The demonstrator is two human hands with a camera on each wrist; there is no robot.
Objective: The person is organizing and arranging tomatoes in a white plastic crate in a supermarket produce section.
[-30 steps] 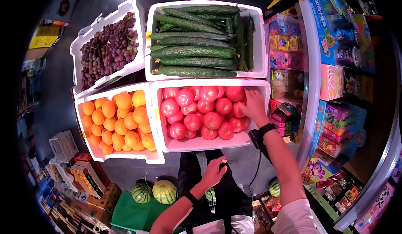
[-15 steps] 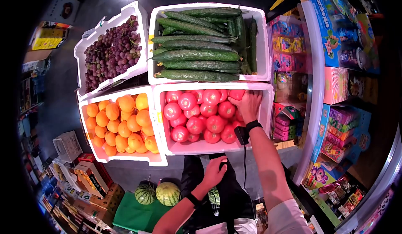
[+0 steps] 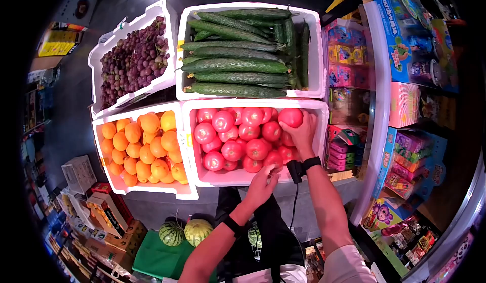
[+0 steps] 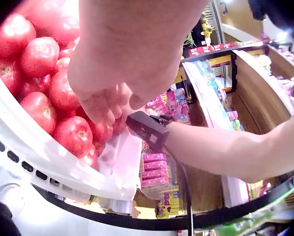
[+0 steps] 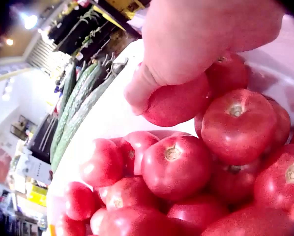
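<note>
My right hand point(image 3: 304, 135) grips a red tomato point(image 3: 290, 117) at the far right corner of the white foam crate point(image 3: 217, 179). The right wrist view shows the thumb against one side of this tomato point(image 5: 174, 105), just above the other tomatoes point(image 5: 176, 164). My left hand point(image 3: 261, 186) hangs over the crate's near rim with relaxed fingers and holds nothing. Seen from the left wrist, the left hand's fingers point(image 4: 100, 105) overlap the nearest tomatoes point(image 4: 74, 135).
Behind the tomato crate stands a crate of cucumbers point(image 3: 238, 66). Oranges point(image 3: 147, 153) fill the crate at left, grapes point(image 3: 134, 60) the one beyond it. Packaged goods point(image 3: 349, 50) line a shelf on the right. Watermelons point(image 3: 198, 232) lie below, beside a green cloth point(image 3: 157, 257).
My right hand has reached further into the tomatoes' far right corner, and the tomato in its grip now shows raised. My left hand has moved up from the lap to the crate's near rim.
</note>
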